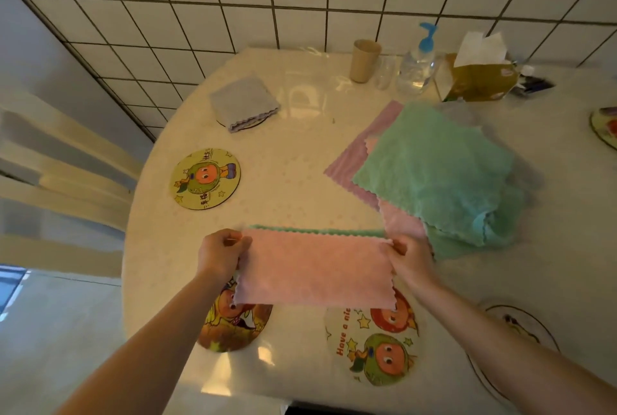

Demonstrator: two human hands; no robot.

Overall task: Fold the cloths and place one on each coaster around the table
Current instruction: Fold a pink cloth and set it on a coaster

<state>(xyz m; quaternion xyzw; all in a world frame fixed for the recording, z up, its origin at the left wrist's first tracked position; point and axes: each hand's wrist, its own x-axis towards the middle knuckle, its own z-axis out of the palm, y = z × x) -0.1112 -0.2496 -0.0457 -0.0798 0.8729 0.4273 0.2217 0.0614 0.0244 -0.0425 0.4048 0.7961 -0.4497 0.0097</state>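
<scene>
Hands, two of them, left grip [222, 252] and right grip [405, 256], each pinch an end of one pink cloth [317, 272] over the counter [293, 161], five coasters visible, one gray folded cloth [245, 104] placed.

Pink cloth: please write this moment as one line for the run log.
step: folding | pink cloth: folded, held up by both ends | left hand: grips | right hand: grips | grey cloth: folded on a coaster | pile: unfolded

Dim, warm light; glare on the table [300, 97]; wide-angle bending and soft blur at edges.
</scene>
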